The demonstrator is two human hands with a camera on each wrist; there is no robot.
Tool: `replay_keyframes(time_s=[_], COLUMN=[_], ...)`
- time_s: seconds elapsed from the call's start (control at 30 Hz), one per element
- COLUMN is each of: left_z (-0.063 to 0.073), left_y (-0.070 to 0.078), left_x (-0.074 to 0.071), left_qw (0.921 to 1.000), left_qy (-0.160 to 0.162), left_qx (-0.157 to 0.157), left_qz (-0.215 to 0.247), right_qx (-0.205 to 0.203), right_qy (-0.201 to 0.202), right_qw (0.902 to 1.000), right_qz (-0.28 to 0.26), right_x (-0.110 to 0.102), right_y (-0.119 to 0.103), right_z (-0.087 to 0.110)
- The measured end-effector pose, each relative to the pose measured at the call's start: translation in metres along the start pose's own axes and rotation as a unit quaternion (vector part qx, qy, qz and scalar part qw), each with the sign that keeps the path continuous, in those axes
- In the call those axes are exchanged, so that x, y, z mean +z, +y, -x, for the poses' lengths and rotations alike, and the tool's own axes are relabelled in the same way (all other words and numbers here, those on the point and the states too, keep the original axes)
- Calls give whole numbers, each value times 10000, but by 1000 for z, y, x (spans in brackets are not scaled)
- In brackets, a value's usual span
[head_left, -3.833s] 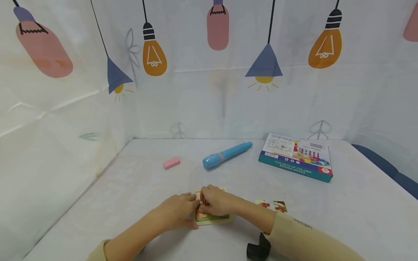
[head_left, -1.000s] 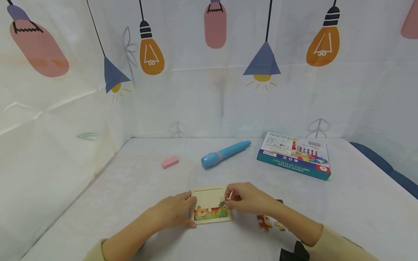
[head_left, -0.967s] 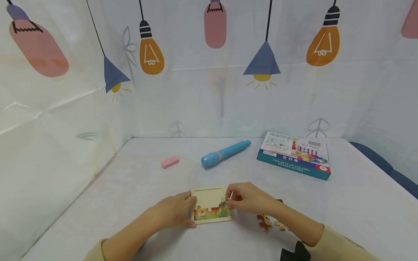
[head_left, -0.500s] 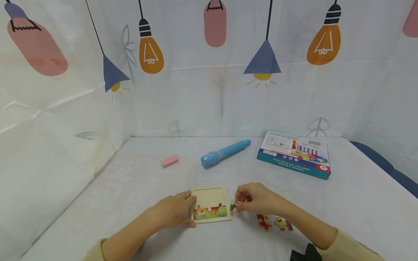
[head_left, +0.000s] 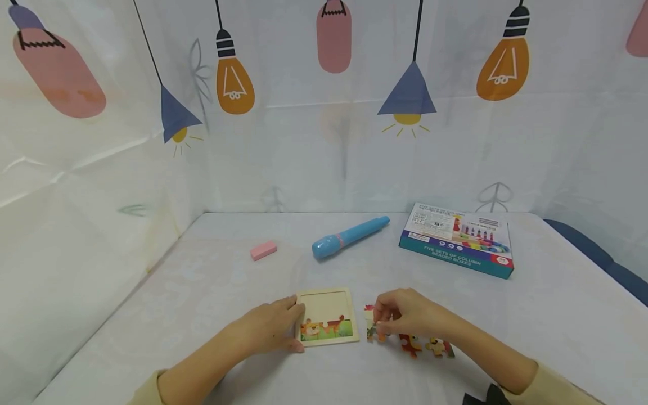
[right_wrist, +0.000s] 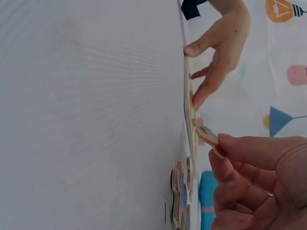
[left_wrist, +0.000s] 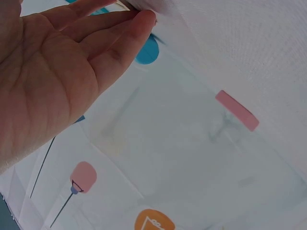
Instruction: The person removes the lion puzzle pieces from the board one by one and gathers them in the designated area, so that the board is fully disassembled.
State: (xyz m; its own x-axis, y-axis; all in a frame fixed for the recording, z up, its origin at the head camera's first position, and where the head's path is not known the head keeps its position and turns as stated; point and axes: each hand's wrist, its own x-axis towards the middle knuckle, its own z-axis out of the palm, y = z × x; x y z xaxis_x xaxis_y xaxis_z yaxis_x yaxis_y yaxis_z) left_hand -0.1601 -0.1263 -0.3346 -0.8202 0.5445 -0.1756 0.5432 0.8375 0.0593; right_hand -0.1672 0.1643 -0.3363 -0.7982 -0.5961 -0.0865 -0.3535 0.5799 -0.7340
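A small wooden puzzle frame (head_left: pixel 326 292) lies on the table, with tiger-and-grass pieces (head_left: pixel 326 329) along its near side and bare wood above them. My left hand (head_left: pixel 270 326) rests at its left edge, fingers fairly straight and thumb at the near corner. To the right of the frame, my right hand (head_left: pixel 412 312) pinches a jigsaw piece (right_wrist: pixel 207 136) between thumb and index finger, tilted above the table in the right wrist view. Loose jigsaw pieces lie near and below that hand, among them a red one (head_left: pixel 410 345) and a yellowish one (head_left: pixel 436 346).
Farther back lie a pink block (head_left: pixel 264 251), a blue microphone-shaped stick (head_left: pixel 349 237) and a flat box (head_left: pixel 457 241) labelled for beaded columns. A white sheet with printed lamps (head_left: pixel 304 157) hangs behind the table. Part of a dark blue chair (head_left: pixel 582 244) shows at the right.
My right hand has drawn back rightward from the frame's right edge, carrying the pinched jigsaw piece over by the loose ones. My left hand has stayed at the frame.
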Motion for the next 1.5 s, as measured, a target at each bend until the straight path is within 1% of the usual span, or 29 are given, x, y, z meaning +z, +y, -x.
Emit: replay_keyframes(time_s=[0.13, 0.27, 0.37, 0.47, 0.73, 0.83, 1.07, 1.27, 1.4, 1.5], left_z=[0, 0, 0, 0, 1, 1, 1, 0, 1, 1], left_y=[0, -1, -1, -1, 0, 0, 0, 0, 0, 1], left_x=[0, 1, 1, 1, 0, 1, 0, 0, -1, -2], left_qw=[10000, 10000, 10000, 10000, 10000, 10000, 10000, 10000, 10000, 9999], left_qy=[10, 13, -12, -34, -40, -18, 11, -22, -60, -72], left_qx=[-17, -6, -5, -26, -19, -5, 3, -49, -80, -71], left_qz=[21, 12, 10, 34, 72, 78, -26, -13, 10, -2], right_qx=[125, 195, 155, 79, 109, 132, 93, 56, -89, -120], right_qy=[-4, -130, -258, -328, -368, -262, 64, 222, 414, 549], right_qw=[9999, 9991, 9983, 9981, 9971, 9982, 9999, 9994, 9982, 9972], right_qz=[-113, -361, -498, -514, -655, -521, 81, 260, 422, 499], right_x=[-1, -2, -2, -1, 2, 4, 9, 12, 14, 16], right_y=[1, 5, 7, 8, 8, 9, 11, 9, 10, 11], right_z=[3, 6, 7, 8, 7, 7, 6, 7, 6, 6])
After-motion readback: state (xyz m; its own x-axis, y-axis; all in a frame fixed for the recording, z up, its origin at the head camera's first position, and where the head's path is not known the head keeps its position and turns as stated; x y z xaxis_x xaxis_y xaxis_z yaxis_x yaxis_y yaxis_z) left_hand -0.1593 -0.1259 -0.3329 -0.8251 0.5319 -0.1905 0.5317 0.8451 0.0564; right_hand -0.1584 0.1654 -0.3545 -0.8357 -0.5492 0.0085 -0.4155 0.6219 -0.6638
